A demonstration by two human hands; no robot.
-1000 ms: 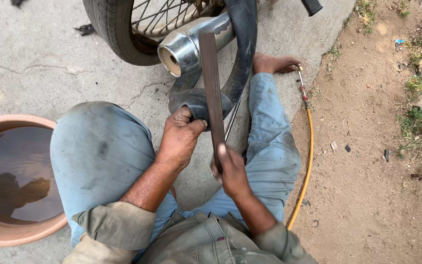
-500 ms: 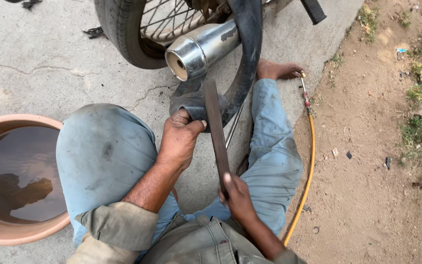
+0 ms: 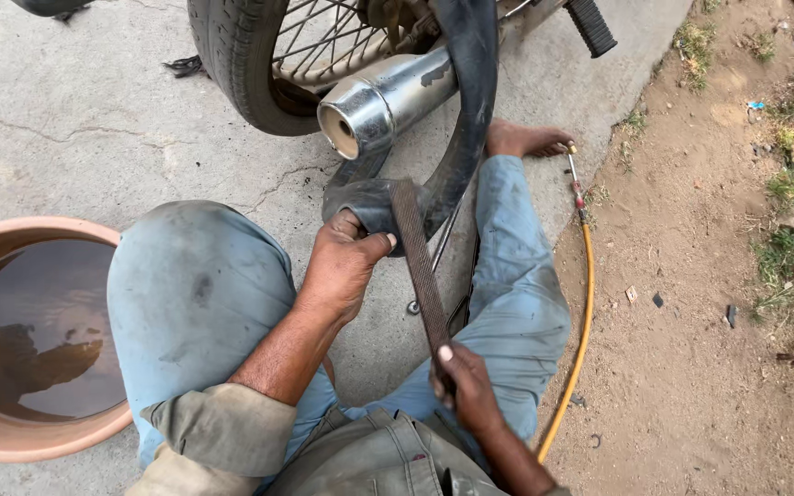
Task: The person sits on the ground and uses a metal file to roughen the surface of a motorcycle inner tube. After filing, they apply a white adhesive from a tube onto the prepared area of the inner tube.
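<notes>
Filing work is judged to be in hand. The left hand has its fingers closed round a folded bulge of the black rubber tube, which loops down from the far side past the chrome exhaust pipe to a point between the person's knees. The thumb lies just beside the flat dark file. The right hand is wrapped tight round the file's near end. The far end of the file rests on the held fold of rubber.

Assessment: a stroke along the rubber calls for the fold to stay taut and the file to lie flat, with the thumb kept off its edge.

Clearances:
- Far side: the exhaust pipe mouth and the spoked wheel stand close behind the fold, so room for a forward stroke is short.
- Left: a raised knee, then a clay-coloured basin of dark water, near but apart.
- Right: the other leg runs out to a bare foot. A yellow hose lies just beside it, along the edge where the concrete floor meets the dirt ground.
- Near side: the file's pull-back ends at the person's lap.
</notes>
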